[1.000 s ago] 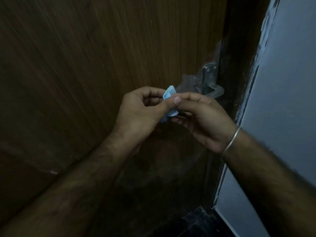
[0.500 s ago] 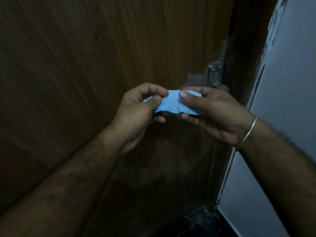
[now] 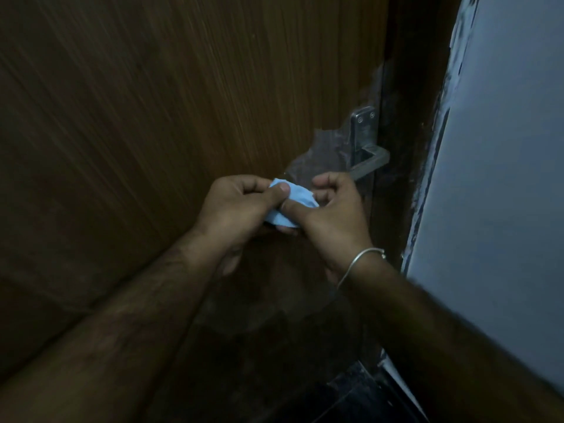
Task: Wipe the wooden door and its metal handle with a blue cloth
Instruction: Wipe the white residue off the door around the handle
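At the door [image 3: 183, 117], both hands pinch the cloth [image 3: 293, 199] between them, left hand [image 3: 241, 209] and right hand [image 3: 332, 215] folding it, no wiping yet; next, likely press it to the handle [image 3: 366, 157] at 1 o'clock.

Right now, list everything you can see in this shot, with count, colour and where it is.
wooden door: one, brown, fills the left and centre.
metal handle: one, silver-grey lever on a plate, at the door's right edge, above the hands.
torn film: one patch, clear-grey, on the door left of the handle.
wall: one, pale grey-blue, right side.
blue cloth: one, light blue, crumpled, between both hands.
bangle: one, silver, on the right wrist.
left hand: pinches the cloth.
right hand: pinches the cloth.
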`<action>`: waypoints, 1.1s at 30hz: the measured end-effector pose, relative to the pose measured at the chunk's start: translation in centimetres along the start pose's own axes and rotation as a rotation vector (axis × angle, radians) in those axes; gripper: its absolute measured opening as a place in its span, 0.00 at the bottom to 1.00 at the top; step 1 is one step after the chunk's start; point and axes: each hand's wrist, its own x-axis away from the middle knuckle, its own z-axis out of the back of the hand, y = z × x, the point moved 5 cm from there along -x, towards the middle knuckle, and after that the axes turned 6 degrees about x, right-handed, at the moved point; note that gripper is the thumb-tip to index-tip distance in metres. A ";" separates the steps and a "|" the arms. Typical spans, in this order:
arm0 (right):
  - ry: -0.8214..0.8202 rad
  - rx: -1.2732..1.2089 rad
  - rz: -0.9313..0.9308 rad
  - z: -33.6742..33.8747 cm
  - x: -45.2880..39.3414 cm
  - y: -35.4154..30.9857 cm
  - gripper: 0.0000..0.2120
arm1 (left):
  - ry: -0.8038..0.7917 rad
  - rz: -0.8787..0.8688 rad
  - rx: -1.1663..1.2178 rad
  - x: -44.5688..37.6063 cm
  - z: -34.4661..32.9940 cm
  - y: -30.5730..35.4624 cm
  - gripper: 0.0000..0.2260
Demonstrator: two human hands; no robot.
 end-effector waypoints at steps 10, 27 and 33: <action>0.006 -0.534 -0.396 0.0 0.3 7.2 0.09 | 0.007 -0.183 -0.570 -1.4 0.6 0.2 0.12; 0.547 0.259 0.601 -2.6 -2.6 3.9 0.08 | 0.157 -0.983 -1.635 -1.3 1.3 0.8 0.38; 0.619 0.166 0.482 -2.7 -1.9 4.5 0.11 | 0.240 -1.063 -1.671 -1.7 1.7 0.2 0.39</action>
